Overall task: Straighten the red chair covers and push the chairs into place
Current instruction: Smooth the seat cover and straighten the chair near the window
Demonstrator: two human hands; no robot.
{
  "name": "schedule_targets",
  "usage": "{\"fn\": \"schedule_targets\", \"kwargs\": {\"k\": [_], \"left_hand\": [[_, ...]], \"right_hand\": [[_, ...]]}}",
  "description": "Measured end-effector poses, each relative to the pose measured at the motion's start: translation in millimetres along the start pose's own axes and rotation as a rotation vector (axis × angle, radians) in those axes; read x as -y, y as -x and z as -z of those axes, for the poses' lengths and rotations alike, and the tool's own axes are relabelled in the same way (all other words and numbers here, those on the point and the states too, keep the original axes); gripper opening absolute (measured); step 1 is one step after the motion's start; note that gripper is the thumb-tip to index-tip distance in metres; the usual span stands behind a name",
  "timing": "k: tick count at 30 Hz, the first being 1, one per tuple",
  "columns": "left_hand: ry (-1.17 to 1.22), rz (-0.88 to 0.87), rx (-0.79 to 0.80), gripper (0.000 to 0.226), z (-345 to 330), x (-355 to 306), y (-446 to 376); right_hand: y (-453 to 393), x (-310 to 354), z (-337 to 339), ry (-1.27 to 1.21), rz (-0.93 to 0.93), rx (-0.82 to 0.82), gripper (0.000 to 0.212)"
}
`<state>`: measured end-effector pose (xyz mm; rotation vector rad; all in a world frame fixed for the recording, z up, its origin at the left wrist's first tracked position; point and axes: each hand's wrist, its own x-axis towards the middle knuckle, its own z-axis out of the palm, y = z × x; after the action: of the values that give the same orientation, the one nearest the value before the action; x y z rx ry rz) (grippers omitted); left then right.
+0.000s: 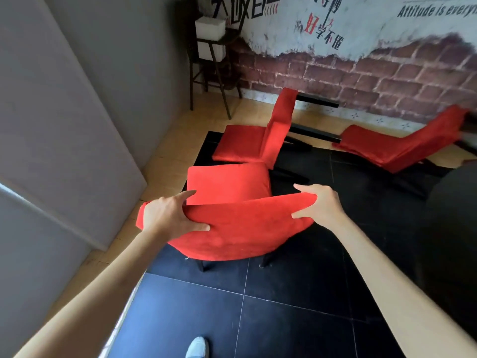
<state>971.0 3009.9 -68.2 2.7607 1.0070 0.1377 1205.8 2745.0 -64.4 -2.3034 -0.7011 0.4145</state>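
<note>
Black floor tiles (296,332) underfoot; our left hand (170,215) and right hand (320,202) pinch the red fabric chair cover (245,228); uneven tugging could skew it.

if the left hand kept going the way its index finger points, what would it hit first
Most likely the near chair's seat. The left hand grips the backrest's top edge, and its index finger points up and right across that seat; depth is unclear from one view.
</note>
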Motion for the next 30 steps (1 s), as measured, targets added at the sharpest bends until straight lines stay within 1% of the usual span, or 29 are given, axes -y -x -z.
{"fn": "schedule_targets", "kwargs": {"k": [4,10,15,23,25,27,30], "left_hand": [[-0.016,-0.007,-0.019,0.108,1,2,-2],[-0.010,-0.017,-0.003,0.109,0,4,-2],[-0.010,-0.062,-0.003,0.103,-1,7,-3],[-0.013,-0.120,0.086,0.102,6,8,-3],[-0.005,-0.154,0.074,0.105,6,10,-3],[0.104,-0.202,0.047,0.108,7,13,-2],[0.361,-0.254,0.044,0.111,16,15,-8]], "right_hand": [[-2,2,0,-0.003,0.007,0.024,0.080],[-4,1,0,0.017,-0.004,0.038,0.079],[-2,4,0,0.033,-0.034,0.041,0.078],[0,12,1,0.089,-0.102,0.045,0.077],[1,14,1,0.091,-0.129,0.042,0.078],[2,16,1,0.117,-0.152,0.048,0.079],[1,19,4,0.134,-0.199,0.099,0.083]]}}
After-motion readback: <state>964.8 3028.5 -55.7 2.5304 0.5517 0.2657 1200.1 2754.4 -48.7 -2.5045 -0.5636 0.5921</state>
